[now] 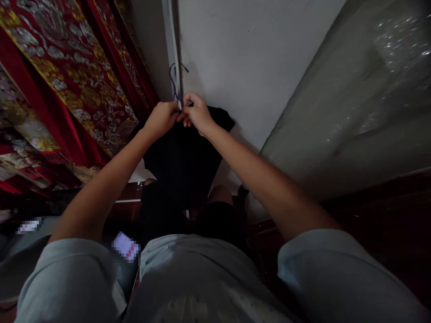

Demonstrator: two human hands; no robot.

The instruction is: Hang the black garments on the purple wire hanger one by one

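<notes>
Head view: a black garment (183, 161) hangs at the centre of the frame against the white wall (252, 54); it is dark, plain and limp, with one short sleeve spread to the right; its top sits under a thin blue hanger hook (173, 80) caught on a pale vertical strip (172, 40); the left hand (163, 117) and the right hand (198, 112) meet there, touching, fingers pinched narrow on the garment's neck; red and gold cloth (77, 76) fills the upper left.
</notes>
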